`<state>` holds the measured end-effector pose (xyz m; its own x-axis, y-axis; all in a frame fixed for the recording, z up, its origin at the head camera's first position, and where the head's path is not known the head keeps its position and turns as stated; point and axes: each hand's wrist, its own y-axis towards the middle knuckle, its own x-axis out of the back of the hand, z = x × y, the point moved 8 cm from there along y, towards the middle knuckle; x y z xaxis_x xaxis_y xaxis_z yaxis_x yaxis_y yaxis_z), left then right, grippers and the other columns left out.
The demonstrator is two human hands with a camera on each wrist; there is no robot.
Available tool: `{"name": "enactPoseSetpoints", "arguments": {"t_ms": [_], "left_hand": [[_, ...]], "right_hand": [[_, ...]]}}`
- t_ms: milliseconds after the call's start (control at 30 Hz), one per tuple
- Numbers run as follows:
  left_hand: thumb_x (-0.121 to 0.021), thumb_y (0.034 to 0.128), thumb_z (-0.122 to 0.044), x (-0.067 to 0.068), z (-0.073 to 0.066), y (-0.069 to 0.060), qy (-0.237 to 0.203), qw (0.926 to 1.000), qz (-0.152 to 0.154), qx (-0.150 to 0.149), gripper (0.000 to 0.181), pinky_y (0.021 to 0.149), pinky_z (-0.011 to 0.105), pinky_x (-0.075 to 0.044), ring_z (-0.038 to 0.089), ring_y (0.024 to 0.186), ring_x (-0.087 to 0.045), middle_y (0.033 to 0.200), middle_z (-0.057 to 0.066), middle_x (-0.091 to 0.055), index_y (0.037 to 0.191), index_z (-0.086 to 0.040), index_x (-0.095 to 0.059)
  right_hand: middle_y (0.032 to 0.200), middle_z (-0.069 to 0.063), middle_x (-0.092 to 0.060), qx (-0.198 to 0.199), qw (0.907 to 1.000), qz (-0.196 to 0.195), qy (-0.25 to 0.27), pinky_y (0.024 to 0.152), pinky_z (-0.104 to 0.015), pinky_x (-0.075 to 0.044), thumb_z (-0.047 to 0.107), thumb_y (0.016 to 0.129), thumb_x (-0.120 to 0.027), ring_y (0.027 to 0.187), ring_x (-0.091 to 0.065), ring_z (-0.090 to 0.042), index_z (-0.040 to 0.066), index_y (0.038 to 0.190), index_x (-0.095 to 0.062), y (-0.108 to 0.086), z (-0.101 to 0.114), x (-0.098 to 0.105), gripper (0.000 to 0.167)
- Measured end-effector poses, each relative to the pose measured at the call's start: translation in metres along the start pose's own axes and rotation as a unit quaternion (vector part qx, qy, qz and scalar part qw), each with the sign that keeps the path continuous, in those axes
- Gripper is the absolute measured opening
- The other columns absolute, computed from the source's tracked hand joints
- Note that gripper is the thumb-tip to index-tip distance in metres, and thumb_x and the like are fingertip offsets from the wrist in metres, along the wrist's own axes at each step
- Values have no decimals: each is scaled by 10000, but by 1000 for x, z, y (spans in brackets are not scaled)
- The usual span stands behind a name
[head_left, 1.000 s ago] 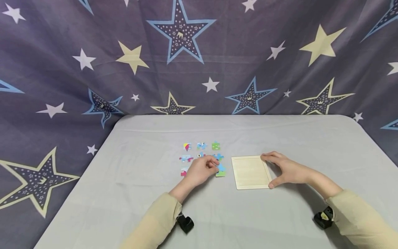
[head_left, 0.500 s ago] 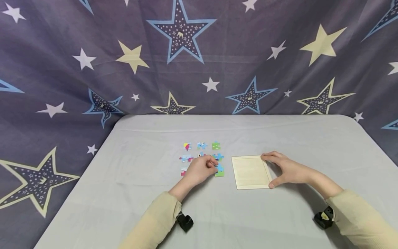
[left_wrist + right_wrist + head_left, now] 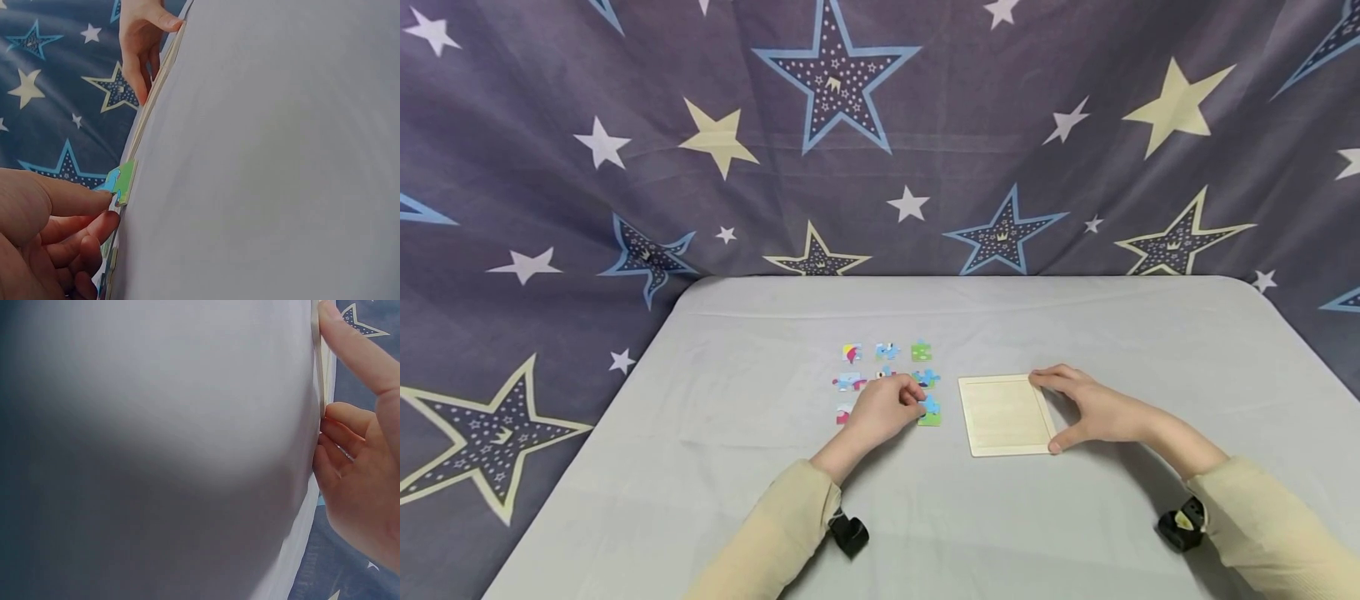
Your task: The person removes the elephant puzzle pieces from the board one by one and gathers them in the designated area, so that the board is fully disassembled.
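Observation:
My left hand [image 3: 886, 410] has its thumb and index finger at the left side of a green and blue jigsaw puzzle piece [image 3: 930, 414], pinching its edge. In the left wrist view that puzzle piece [image 3: 125, 181] juts out past the thumb tip. My right hand [image 3: 1093, 410] holds a square, shallow wooden puzzle tray [image 3: 1003, 450] by its right side, thumb at the near corner and fingers at the far corner. The tray lies flat, bare wood showing inside its rim. Beneath the left hand, part of the puzzle layout is hidden.
Several other puzzle pieces lie spaced in rows around the left hand, among them a green piece [image 3: 921, 352] and a yellow and red piece [image 3: 852, 352]. A grey cloth covers the table [image 3: 760, 467]. Behind it hangs a star-patterned curtain [image 3: 925, 108].
The green and blue puzzle piece has shifted slightly left along with my left fingertips, then stayed there. My right hand and the wooden tray have kept their place.

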<state>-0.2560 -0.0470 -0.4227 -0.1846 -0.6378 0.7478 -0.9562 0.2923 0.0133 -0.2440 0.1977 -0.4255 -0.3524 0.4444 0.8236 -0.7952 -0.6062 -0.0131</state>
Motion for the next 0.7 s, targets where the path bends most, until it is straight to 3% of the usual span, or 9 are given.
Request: {"name": "enactPoseSetpoints", "arguments": {"t_ms": [700], "left_hand": [[-681, 778, -136, 2, -2, -2, -64, 10000, -35, -29, 55, 613, 236, -409, 79, 643, -501, 693, -43, -581, 810, -109, -645]], "right_hand": [[1335, -220, -355, 36, 10000, -37, 49, 975, -597, -264, 466, 585, -792, 1231, -318, -421, -64, 1331, -373, 0, 0, 0, 1006]]}}
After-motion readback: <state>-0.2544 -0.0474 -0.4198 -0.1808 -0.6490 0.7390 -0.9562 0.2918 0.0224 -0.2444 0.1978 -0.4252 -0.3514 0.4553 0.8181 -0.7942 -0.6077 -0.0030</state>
